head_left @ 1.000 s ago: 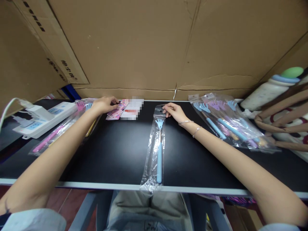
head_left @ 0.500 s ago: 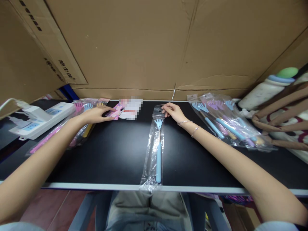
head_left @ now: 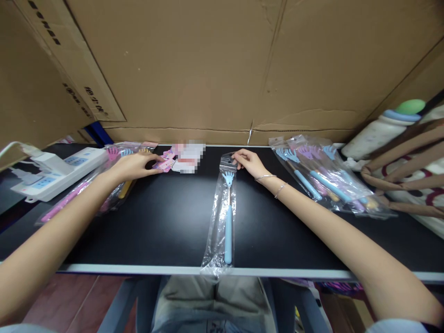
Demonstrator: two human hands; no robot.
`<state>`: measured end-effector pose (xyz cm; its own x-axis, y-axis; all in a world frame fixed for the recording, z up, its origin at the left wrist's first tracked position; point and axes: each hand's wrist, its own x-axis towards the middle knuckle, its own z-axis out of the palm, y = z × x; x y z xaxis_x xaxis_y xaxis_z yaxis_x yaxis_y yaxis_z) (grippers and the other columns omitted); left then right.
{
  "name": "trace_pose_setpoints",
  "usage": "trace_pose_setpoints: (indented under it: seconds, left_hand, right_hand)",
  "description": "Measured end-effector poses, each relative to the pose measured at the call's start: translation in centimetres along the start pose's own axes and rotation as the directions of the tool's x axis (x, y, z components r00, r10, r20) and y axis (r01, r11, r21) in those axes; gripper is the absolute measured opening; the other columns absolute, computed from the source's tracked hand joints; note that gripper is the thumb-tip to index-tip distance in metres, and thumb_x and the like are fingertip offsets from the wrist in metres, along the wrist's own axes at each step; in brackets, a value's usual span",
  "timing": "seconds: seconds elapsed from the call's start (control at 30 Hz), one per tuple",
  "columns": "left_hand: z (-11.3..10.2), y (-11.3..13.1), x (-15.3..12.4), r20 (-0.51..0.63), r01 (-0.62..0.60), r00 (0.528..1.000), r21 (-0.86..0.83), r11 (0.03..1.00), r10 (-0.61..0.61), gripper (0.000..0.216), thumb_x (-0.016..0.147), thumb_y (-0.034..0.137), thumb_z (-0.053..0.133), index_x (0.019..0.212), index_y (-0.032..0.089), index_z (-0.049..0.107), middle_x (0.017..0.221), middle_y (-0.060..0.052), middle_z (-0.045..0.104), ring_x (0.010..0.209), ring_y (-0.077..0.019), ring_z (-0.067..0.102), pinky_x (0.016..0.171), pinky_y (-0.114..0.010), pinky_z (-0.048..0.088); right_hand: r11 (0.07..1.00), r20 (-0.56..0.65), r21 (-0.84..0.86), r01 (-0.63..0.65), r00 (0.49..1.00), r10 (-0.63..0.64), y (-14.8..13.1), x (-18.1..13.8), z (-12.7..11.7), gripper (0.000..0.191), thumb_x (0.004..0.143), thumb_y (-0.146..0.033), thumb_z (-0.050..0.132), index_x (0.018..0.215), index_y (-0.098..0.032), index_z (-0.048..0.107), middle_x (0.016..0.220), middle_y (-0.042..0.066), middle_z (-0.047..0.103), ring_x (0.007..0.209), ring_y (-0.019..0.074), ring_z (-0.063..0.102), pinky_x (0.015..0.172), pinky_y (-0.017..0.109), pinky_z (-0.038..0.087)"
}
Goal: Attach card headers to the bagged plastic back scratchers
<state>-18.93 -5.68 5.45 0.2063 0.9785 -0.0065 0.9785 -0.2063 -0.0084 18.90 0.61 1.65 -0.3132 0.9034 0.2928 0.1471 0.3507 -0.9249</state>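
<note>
A blue back scratcher in a clear plastic bag [head_left: 225,217] lies lengthwise in the middle of the black table [head_left: 166,226]. My right hand [head_left: 248,162] pinches the top end of that bag. My left hand [head_left: 133,165] rests at the far left with its fingertips closed on a small pink card [head_left: 163,165], beside a little stack of pink and white cards [head_left: 183,155].
A pile of bagged scratchers [head_left: 319,173] lies at the right, more bagged scratchers [head_left: 104,185] at the left. A white power strip [head_left: 55,171] sits far left. Cardboard boxes [head_left: 222,69] wall the back. A bottle [head_left: 378,132] and a bag with brown handles [head_left: 405,175] stand at the right.
My left hand has drawn back from the card stack toward me and to the left, bringing a pink card with it. My right hand has stayed on the bag's top.
</note>
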Motion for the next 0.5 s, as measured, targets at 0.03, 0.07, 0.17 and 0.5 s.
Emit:
trace_pose_setpoints:
  seconds: [0.03,0.07,0.17,0.5]
  left_hand:
    - [0.1,-0.1,0.0,-0.006,-0.007,1.0,0.003,1.0,0.007,0.066,0.079,0.068,0.041,0.125,0.023,0.057,0.132,-0.009,0.059,0.116,-0.0318,0.056,0.089,-0.037,0.045]
    - [0.2,-0.3,0.0,-0.013,-0.016,1.0,0.001,1.0,0.016,0.066,0.079,0.068,0.041,0.124,0.024,0.058,0.132,-0.009,0.059,0.116,-0.032,0.056,0.089,-0.037,0.045]
    - [0.4,-0.8,0.1,-0.047,-0.023,0.999,-0.015,1.0,0.022,0.063,0.078,0.068,0.041,0.121,0.026,0.061,0.128,-0.007,0.061,0.113,-0.0317,0.059,0.086,-0.036,0.046]
    - [-0.9,-1.1,-1.0,-0.148,-0.017,0.989,0.062,0.998,0.026,0.072,0.078,0.082,0.023,0.098,0.032,0.069,0.107,0.008,0.07,0.09,-0.017,0.062,0.076,-0.023,0.04]
  right_hand:
    - [1.0,-0.001,-0.003,0.001,1.0,-0.001,0.0,0.0,0.0,0.03,0.075,-0.045,0.065,0.079,-0.016,0.06,0.067,0.0,0.063,0.05,0.0063,0.05,0.051,0.022,0.04]
    - [1.0,-0.001,-0.005,0.001,1.0,-0.001,0.0,0.0,0.0,0.03,0.075,-0.045,0.065,0.078,-0.016,0.06,0.067,0.0,0.063,0.05,0.0065,0.05,0.051,0.022,0.041]
    - [1.0,0.007,-0.004,-0.006,1.0,0.006,-0.2,0.0,0.1,0.029,0.076,-0.044,0.065,0.078,-0.016,0.061,0.067,0.001,0.064,0.051,0.0068,0.051,0.052,0.022,0.043]
    - [1.0,0.027,0.007,-0.007,1.0,0.007,-0.3,-0.1,0.2,0.026,0.074,-0.04,0.067,0.077,-0.016,0.06,0.066,0.0,0.063,0.05,0.0067,0.05,0.053,0.023,0.044]
